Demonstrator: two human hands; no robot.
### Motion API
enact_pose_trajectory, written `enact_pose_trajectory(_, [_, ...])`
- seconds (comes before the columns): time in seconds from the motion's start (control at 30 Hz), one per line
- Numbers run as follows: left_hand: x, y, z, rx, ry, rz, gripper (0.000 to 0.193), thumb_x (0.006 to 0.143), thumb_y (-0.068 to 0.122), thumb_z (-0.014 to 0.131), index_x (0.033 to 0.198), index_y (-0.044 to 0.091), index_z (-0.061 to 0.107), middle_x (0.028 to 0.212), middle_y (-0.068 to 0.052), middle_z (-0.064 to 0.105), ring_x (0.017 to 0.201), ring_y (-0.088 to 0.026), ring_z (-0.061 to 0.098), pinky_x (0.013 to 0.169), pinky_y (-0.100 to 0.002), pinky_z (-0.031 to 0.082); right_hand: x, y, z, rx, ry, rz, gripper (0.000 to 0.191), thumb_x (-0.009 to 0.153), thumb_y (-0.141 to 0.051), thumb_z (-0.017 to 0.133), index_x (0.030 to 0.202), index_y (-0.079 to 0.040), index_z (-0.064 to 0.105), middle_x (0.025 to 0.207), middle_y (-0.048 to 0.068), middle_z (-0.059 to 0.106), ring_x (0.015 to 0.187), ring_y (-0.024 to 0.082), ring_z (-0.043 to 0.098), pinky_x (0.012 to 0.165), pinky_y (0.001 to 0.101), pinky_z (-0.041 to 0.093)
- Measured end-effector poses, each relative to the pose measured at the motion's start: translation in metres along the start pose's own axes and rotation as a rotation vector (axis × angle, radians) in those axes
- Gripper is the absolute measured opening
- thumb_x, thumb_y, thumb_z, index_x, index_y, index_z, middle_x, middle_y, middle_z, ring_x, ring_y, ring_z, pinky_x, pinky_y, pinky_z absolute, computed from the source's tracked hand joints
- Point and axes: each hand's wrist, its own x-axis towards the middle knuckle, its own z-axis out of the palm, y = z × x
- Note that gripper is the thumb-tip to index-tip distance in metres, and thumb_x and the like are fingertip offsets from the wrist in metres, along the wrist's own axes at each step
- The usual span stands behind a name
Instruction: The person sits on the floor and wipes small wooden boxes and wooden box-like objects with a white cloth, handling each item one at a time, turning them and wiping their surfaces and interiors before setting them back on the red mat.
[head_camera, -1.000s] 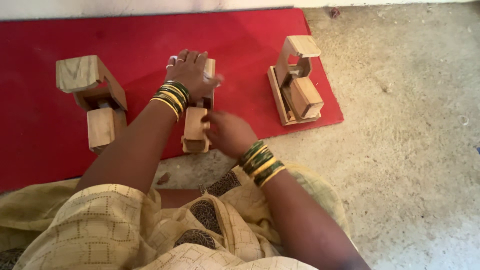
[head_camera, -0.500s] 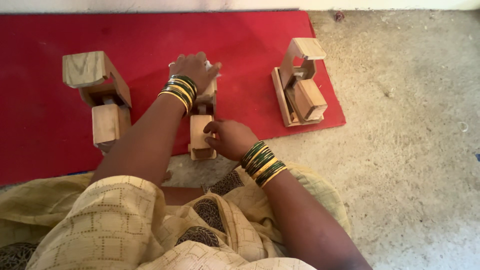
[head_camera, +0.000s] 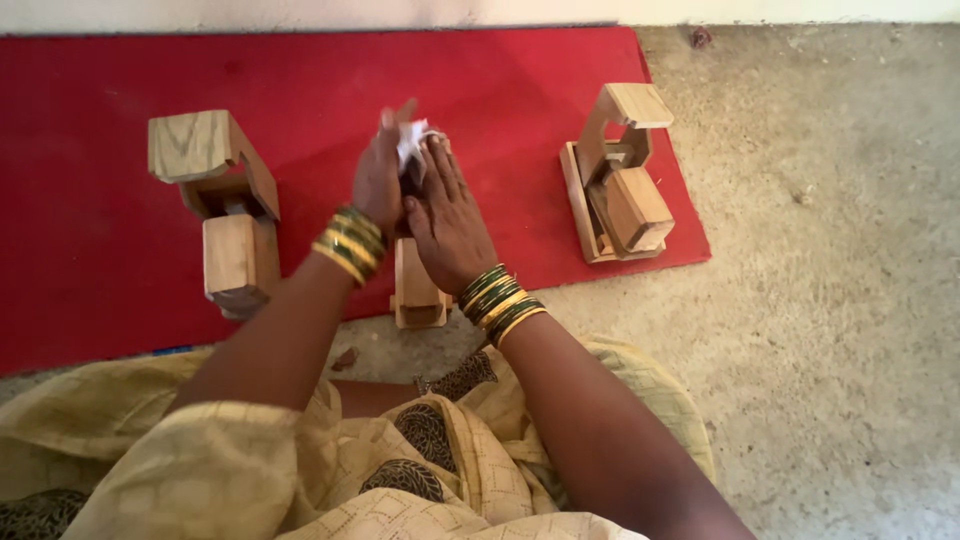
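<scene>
While both hands, left hand (head_camera: 378, 180) and right hand (head_camera: 447, 215), pinch a light, crumpled white scrap (head_camera: 410, 140) above the middle wooden piece (head_camera: 418, 290) on the red mat (head_camera: 120, 70), that stiff block looks best gripped by its sides.

Left arm: bare, reaching from about 7 o'clock up toward centre, forearm angled to 1 o'clock.
Left wrist: ringed with green and gold bangles.
Left hand (head_camera: 378, 180): raised on edge, back turned to 9 o'clock, fingers pointing to 12 o'clock, thumb tip lifted at the top.
Right arm: bare, coming in from about 5 o'clock, forearm angled to 11 o'clock.
Right wrist: same stack of green and gold bangles.
Right hand (head_camera: 447, 215): back facing up, fingers stretched flat toward 12 o'clock, lying close against the left hand.
Grip: both hands pressed together; whether either clasps cannot be told.
</scene>
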Motion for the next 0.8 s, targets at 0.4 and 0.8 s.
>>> enact_pose_trajectory(0.4, [-0.027, -0.019, -0.006, 0.619, 0.191, 0.272, 0.070, 0.112, 0.055, 0.026, 0.164, 0.008, 0.035, 0.177, -0.016, 0.011, 0.165, -0.038, 0.005, 0.134, -0.050, 0.011, 0.016, 0.027, 0.015, -0.201, -0.073, -0.079, 0.046, 0.105, -0.025, 0.048, 0.145, -0.003, 0.049, 0.155, 0.022, 0.046, 0.152, 0.040, 0.033, 0.128, 0.0529, 0.027])
enact_pose_trajectory(0.8, [-0.029, 0.005, 0.017, 0.923, 0.117, 0.263, 0.052, 0.110, 0.023, 0.044, 0.159, 0.006, 0.041, 0.166, -0.018, 0.038, 0.157, -0.039, 0.027, 0.129, -0.056, 0.026, 0.019, 0.041, 0.011, -0.085, 0.088, 0.011, 0.048, 0.098, -0.010, 0.062, 0.145, -0.004, 0.055, 0.150, 0.019, 0.055, 0.139, 0.038, 0.055, 0.112, 0.0438, 0.050])
